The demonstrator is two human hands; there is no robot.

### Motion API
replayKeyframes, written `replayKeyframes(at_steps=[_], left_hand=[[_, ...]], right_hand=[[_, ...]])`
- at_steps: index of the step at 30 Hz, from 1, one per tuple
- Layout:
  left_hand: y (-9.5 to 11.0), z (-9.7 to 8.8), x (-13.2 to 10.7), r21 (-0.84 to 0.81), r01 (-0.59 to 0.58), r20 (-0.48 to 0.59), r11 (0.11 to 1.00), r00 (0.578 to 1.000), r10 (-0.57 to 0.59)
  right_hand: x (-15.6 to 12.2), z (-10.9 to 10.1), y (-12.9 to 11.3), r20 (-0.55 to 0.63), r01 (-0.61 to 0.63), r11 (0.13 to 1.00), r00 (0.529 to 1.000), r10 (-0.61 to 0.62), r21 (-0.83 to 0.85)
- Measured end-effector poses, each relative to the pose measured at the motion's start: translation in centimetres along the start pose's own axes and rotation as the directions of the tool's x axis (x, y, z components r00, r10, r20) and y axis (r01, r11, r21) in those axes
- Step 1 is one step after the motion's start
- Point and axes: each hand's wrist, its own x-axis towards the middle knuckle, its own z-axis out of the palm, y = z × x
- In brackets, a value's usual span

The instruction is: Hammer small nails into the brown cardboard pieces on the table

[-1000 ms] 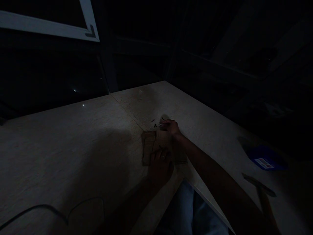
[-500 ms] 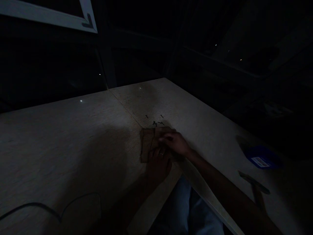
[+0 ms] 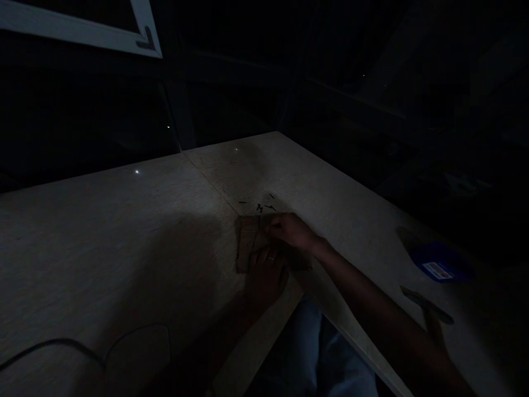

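Observation:
A flat piece of brown wood (image 3: 247,242), seemingly made of strips with dark gaps between them, lies near the table corner in front of me. My left hand (image 3: 266,275), with a ring on one finger, is closed over its near part and holds it against the table. Over its far right part, my right hand (image 3: 287,229) has thumb and index finger pinched together. What is between those fingertips, if anything, is too dark to see. Just beyond the wood lie several thin dark nails (image 3: 259,208), one apart on the left (image 3: 242,202).
A hammer (image 3: 427,305) lies to the right of my right forearm. Beyond it sits a blue container with a white label (image 3: 438,270). A dark cable (image 3: 61,343) curves across the left of the pale table (image 3: 82,237). The surroundings are very dark.
The leftmost nail now lies crosswise and slightly nearer the wood. My right hand has shifted slightly away from me, still pinched. My left hand stays on the wood.

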Motion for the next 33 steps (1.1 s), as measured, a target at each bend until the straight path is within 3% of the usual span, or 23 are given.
replayKeyframes(at_steps=[4,10,13,16,19,22,24,27,30,32,33], left_hand=[[0.0,-0.1,0.0,-0.022,0.004,-0.004,1.0,1.0,-0.004],[-0.2,0.1,-0.1,-0.011,-0.003,-0.02,1.0,1.0,0.003],[-0.2,0.2,-0.2,-0.01,0.001,-0.02,1.0,1.0,-0.001],[-0.3,0.2,-0.2,-0.014,-0.005,-0.015,1.0,1.0,0.005],[-0.3,0.2,-0.2,-0.009,0.005,-0.009,1.0,1.0,-0.005],[-0.2,0.2,-0.2,0.008,0.018,0.0,1.0,1.0,-0.018],[-0.3,0.2,-0.2,0.007,0.006,-0.011,1.0,1.0,-0.006],[-0.8,0.4,-0.1,-0.016,-0.038,-0.062,0.999,0.997,0.037],[-1.3,0.7,0.1,-0.033,-0.084,-0.117,0.996,0.99,0.079],[-1.5,0.8,0.1,-0.035,-0.107,-0.14,0.994,0.985,0.102],[-1.6,0.9,0.1,-0.037,-0.123,-0.145,0.992,0.982,0.116]], right_hand=[[3.4,-0.4,1.7,-0.14,-0.191,0.935,0.96,0.241,0.298],[8.4,1.5,3.8,-0.249,-0.247,0.879,0.896,0.367,0.409],[8.7,2.3,4.4,-0.33,-0.222,0.864,0.859,0.393,0.452],[6.6,2.4,5.2,-0.395,-0.169,0.862,0.836,0.382,0.477],[1.8,2.1,7.1,-0.463,-0.131,0.863,0.8,0.383,0.488],[-5.3,1.7,10.8,-0.568,-0.111,0.848,0.697,0.438,0.518],[-10.9,1.6,14.3,-0.615,-0.197,0.85,0.613,0.496,0.489],[-20.3,1.8,19.4,-0.743,-0.482,0.804,0.379,0.551,0.35],[-28.9,2.7,22.5,-0.756,-0.782,0.582,0.237,0.61,0.224],[-32.9,3.7,23.3,-0.658,-0.909,0.398,0.225,0.719,0.124],[-34.2,4.2,23.4,-0.594,-0.935,0.349,0.245,0.766,0.065]])
